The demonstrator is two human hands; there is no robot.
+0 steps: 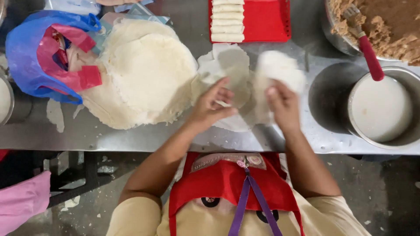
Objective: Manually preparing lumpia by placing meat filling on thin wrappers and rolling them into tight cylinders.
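Standing by the prep table here. The person's left hand (213,106) lies flat, fingers spread, pressing down on a thin round wrapper sheet (232,72) spread on the steel table (131,137). The right hand (283,105) has its fingers curled around the sheet's right edge, pinching it and lifting it up off the table, so that side looks blurry and bunched. Looks to me like the peeling or folding stage: one sheet, taken off the big stack of wrappers (146,72) just to the left, getting handled on its own. These sheets look paper-thin, so I'd guess whatever comes next wants a light, even pull while the flat hand keeps the rest anchored, or it tears.

Around that: a red tray (267,19) at the far edge with a neat row of finished pale rolls (227,19) on it. To the right, a metal pot of white liquid (379,107), and behind it a big bowl of brown crumbly filling (389,22) with a red-handled fork (365,41) stuck in. Blue and pink plastic bags (41,54) sit beside the stack on the left.

The tabletop is stainless, smeared with flour bits and scraps. Below it there's grey concrete floor, pretty scuffed. The person wears a red apron (227,183).
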